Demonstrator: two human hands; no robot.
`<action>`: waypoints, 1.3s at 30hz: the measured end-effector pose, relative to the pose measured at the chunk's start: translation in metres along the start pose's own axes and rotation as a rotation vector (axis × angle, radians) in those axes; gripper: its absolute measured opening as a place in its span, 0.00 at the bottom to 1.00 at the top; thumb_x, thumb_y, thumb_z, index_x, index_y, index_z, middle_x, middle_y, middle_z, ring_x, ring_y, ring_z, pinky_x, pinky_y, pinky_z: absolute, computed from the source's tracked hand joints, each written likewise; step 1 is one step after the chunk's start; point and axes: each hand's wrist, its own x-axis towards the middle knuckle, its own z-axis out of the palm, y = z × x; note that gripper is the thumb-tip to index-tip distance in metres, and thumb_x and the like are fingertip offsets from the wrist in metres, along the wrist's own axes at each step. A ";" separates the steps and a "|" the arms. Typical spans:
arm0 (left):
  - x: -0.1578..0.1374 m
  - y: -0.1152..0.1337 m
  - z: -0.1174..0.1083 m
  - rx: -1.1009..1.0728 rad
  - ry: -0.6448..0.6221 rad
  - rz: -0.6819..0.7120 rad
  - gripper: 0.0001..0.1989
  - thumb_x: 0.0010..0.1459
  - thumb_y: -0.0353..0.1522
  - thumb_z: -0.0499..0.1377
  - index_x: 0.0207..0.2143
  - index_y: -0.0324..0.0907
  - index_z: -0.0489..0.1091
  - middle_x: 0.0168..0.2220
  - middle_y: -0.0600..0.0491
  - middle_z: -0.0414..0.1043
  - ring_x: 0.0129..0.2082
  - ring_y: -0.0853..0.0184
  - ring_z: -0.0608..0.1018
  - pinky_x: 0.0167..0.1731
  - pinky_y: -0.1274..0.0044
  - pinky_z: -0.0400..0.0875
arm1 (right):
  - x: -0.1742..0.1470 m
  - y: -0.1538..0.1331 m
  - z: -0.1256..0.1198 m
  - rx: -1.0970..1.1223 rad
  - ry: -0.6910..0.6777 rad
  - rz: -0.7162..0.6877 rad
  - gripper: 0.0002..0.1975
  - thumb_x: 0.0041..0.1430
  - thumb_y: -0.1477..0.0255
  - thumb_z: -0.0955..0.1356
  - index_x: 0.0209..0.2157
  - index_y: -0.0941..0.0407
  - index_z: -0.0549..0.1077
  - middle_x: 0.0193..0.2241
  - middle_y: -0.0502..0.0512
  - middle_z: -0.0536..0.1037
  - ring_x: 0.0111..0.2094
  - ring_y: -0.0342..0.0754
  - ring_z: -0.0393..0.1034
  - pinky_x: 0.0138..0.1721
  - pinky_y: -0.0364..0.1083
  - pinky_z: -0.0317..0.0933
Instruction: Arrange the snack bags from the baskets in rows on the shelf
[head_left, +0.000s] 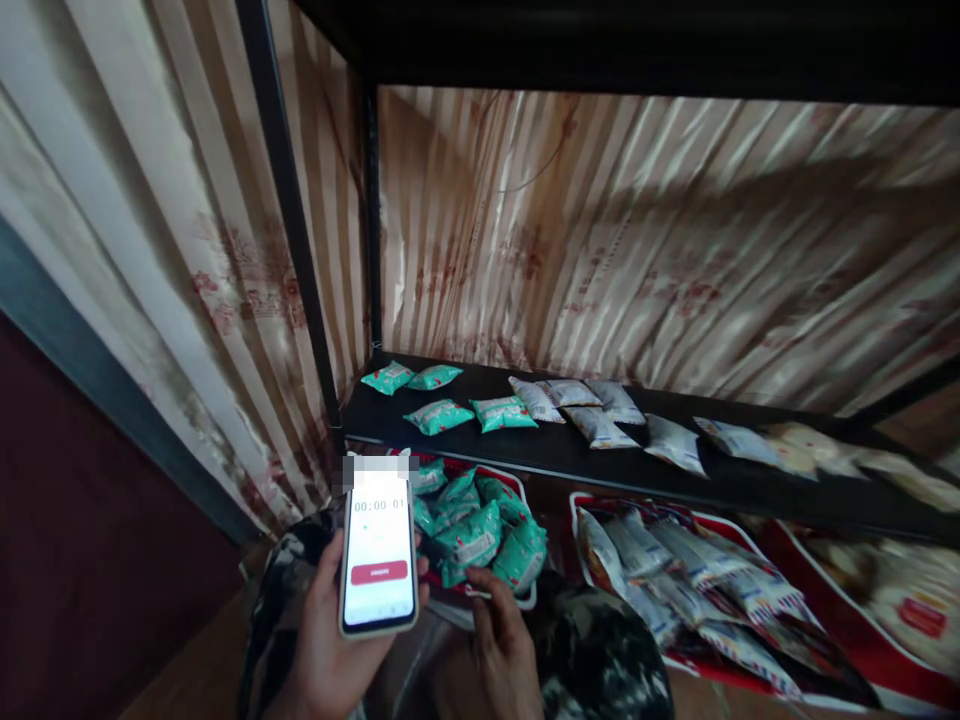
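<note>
My left hand (334, 645) is wrapped round a phone (379, 590) with a lit white screen. The screen shows timer digits and a red button; its top is blurred out. My right hand (501, 640) is at the front edge of a red and white basket (529, 490), fingers loosely bent and apart, holding nothing that I can see. Inside that basket lie several green packets (472, 540), close to my right fingertips. More green packets, among them one lying flat (504, 413), rest on the black shelf (450, 450) above.
Silvery packets (600, 427) lie along the shelf to the right. A second basket (577, 510) holds several similar silvery packets (697, 560); a third basket (810, 560) with pale packets stands farther right. A black post (300, 220) rises at left, with striped curtains (510, 240) behind.
</note>
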 end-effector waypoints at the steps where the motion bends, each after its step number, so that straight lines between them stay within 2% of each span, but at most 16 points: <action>1: 0.002 0.002 -0.003 -0.010 -0.003 -0.005 0.16 0.61 0.39 0.54 0.44 0.42 0.76 0.43 0.43 0.77 0.42 0.53 0.79 0.45 0.62 0.69 | 0.016 -0.002 0.004 -0.082 -0.035 -0.074 0.14 0.56 0.61 0.66 0.40 0.51 0.77 0.42 0.57 0.78 0.46 0.55 0.72 0.47 0.51 0.66; 6: 0.010 0.011 -0.008 -0.071 -0.033 -0.052 0.16 0.60 0.39 0.54 0.44 0.41 0.76 0.44 0.43 0.77 0.43 0.54 0.79 0.47 0.61 0.68 | 0.084 -0.011 0.036 -0.330 -0.130 -0.328 0.17 0.60 0.67 0.62 0.48 0.53 0.74 0.52 0.62 0.71 0.54 0.55 0.65 0.52 0.56 0.62; 10: 0.018 0.024 -0.007 -0.063 -0.072 -0.039 0.16 0.61 0.39 0.54 0.44 0.41 0.76 0.43 0.43 0.77 0.42 0.54 0.79 0.46 0.61 0.68 | 0.129 -0.023 0.067 -0.481 -0.177 -0.528 0.18 0.60 0.72 0.61 0.50 0.52 0.73 0.55 0.60 0.68 0.56 0.55 0.62 0.54 0.57 0.60; 13: 0.026 0.035 -0.008 -0.058 -0.097 -0.012 0.16 0.60 0.39 0.54 0.44 0.42 0.75 0.42 0.43 0.78 0.41 0.53 0.79 0.45 0.61 0.69 | 0.161 -0.029 0.087 -0.643 -0.229 -0.660 0.20 0.59 0.74 0.62 0.52 0.50 0.70 0.59 0.59 0.63 0.59 0.58 0.56 0.54 0.60 0.58; 15: 0.031 0.041 -0.010 -0.063 -0.095 -0.001 0.15 0.60 0.39 0.55 0.44 0.42 0.75 0.43 0.44 0.78 0.41 0.53 0.79 0.45 0.61 0.69 | 0.180 -0.031 0.099 -0.767 -0.247 -0.662 0.21 0.58 0.74 0.64 0.54 0.50 0.69 0.62 0.60 0.59 0.61 0.63 0.51 0.52 0.62 0.58; 18: 0.034 0.049 -0.012 -0.062 -0.044 -0.001 0.16 0.61 0.39 0.54 0.45 0.42 0.74 0.43 0.43 0.77 0.42 0.53 0.79 0.46 0.61 0.69 | 0.202 -0.030 0.114 -0.905 -0.293 -0.586 0.22 0.56 0.73 0.66 0.54 0.50 0.69 0.63 0.63 0.57 0.62 0.67 0.47 0.49 0.64 0.59; 21: 0.036 0.056 -0.014 -0.033 0.052 -0.011 0.19 0.62 0.39 0.51 0.50 0.42 0.71 0.43 0.43 0.77 0.41 0.53 0.79 0.44 0.61 0.71 | 0.215 -0.029 0.121 -0.943 -0.381 -0.552 0.22 0.58 0.74 0.65 0.55 0.51 0.68 0.62 0.64 0.58 0.62 0.65 0.48 0.50 0.63 0.59; 24: 0.040 0.063 -0.015 -0.010 0.115 -0.018 0.22 0.63 0.40 0.49 0.56 0.43 0.65 0.43 0.44 0.77 0.41 0.54 0.80 0.42 0.62 0.72 | 0.220 -0.028 0.113 -0.896 -0.348 -0.550 0.22 0.59 0.75 0.63 0.56 0.56 0.67 0.62 0.66 0.57 0.62 0.62 0.49 0.56 0.60 0.54; 28: 0.049 0.068 -0.017 -0.029 0.058 -0.065 0.23 0.63 0.41 0.48 0.57 0.45 0.64 0.45 0.44 0.76 0.42 0.54 0.79 0.43 0.62 0.73 | 0.208 -0.016 0.069 -0.758 -0.278 -0.565 0.17 0.62 0.71 0.61 0.50 0.59 0.72 0.57 0.65 0.65 0.57 0.56 0.59 0.57 0.54 0.56; 30: 0.054 0.068 -0.016 -0.031 0.050 -0.078 0.23 0.62 0.41 0.49 0.57 0.45 0.64 0.46 0.43 0.76 0.42 0.53 0.79 0.42 0.61 0.73 | 0.195 -0.004 0.039 -0.747 -0.311 -0.545 0.15 0.63 0.70 0.61 0.45 0.57 0.76 0.51 0.63 0.72 0.52 0.54 0.65 0.54 0.53 0.60; 33: 0.060 0.065 -0.009 -0.006 0.080 -0.076 0.23 0.62 0.40 0.50 0.57 0.44 0.64 0.45 0.43 0.76 0.42 0.52 0.79 0.41 0.60 0.73 | 0.175 0.015 0.005 -0.785 -0.448 -0.497 0.14 0.62 0.72 0.62 0.44 0.54 0.76 0.45 0.59 0.76 0.49 0.54 0.68 0.51 0.54 0.63; 36: 0.063 0.056 -0.001 0.013 0.088 -0.092 0.23 0.62 0.41 0.50 0.57 0.44 0.64 0.45 0.42 0.76 0.42 0.51 0.79 0.41 0.59 0.72 | 0.163 0.026 0.002 -0.814 -0.544 -0.464 0.16 0.60 0.75 0.62 0.46 0.53 0.75 0.46 0.58 0.76 0.49 0.53 0.68 0.50 0.53 0.64; 39: 0.064 0.048 0.002 0.022 0.098 -0.111 0.23 0.62 0.41 0.50 0.58 0.43 0.63 0.45 0.42 0.76 0.41 0.52 0.79 0.41 0.60 0.72 | 0.161 0.028 0.027 -0.877 -0.610 -0.433 0.19 0.57 0.79 0.64 0.49 0.53 0.74 0.51 0.58 0.73 0.53 0.54 0.64 0.53 0.53 0.60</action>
